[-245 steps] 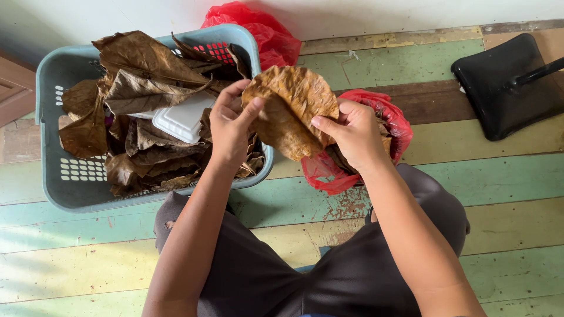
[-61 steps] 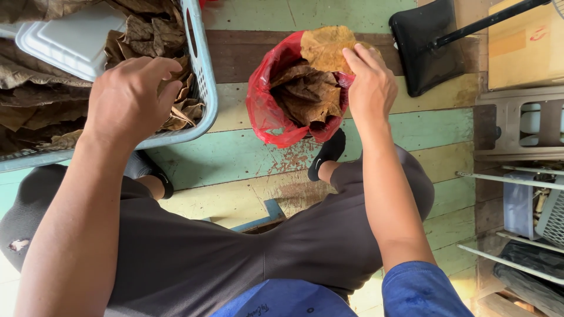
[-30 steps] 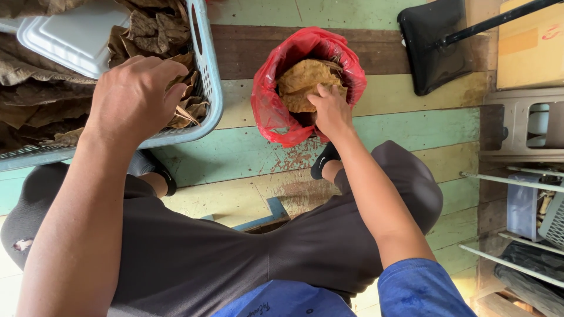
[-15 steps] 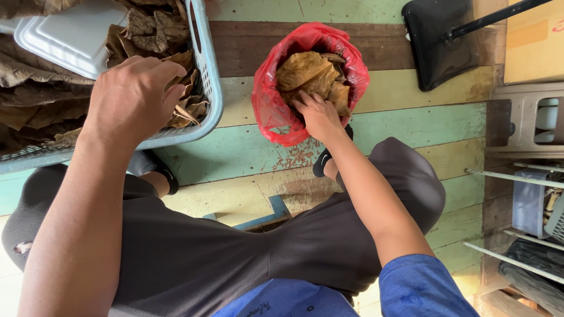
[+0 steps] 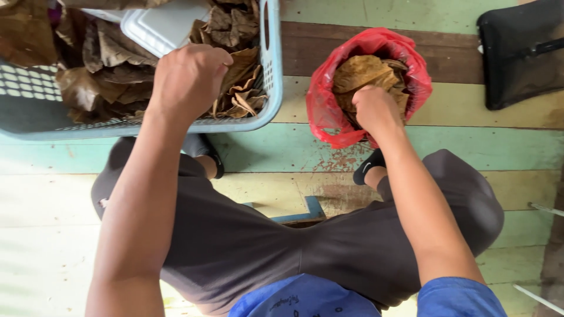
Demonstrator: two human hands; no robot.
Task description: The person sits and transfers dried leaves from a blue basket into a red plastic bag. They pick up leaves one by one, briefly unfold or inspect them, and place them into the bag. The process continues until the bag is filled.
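at the far left sits the grey-blue plastic basket (image 5: pixel 267 88), its slotted wall toward me, heaped with dry brown leaves (image 5: pixel 111 64) that curl and overlap. a white foam container (image 5: pixel 161 23) lies among them near the top of the view, partly buried under leaf edges. my left hand (image 5: pixel 188 79) is down in the near right corner of the basket, knuckles up, fingers curled tight into a fist-like bunch over the crumpled leaves there; whether a leaf is actually pinched inside them i cannot tell, since the fingertips are hidden under the hand.

below, my lap in dark shorts (image 5: pixel 252 240) fills the middle, with a black sock (image 5: pixel 212 164) showing under the basket's rim and another black sock (image 5: pixel 367 170) just beneath the bag. the floor (image 5: pixel 294 147) is painted wooden planks in worn green and yellow.

to the right stands the red plastic bag (image 5: pixel 323 111), open at the top and stuffed with more dry leaves (image 5: pixel 361 70). my right hand (image 5: pixel 376 108) is inside its mouth, fingers closed and pressing down on the top of the pile, touching the leaves.

at the far right, well apart from the bag, lies a black dustpan (image 5: pixel 517 64).
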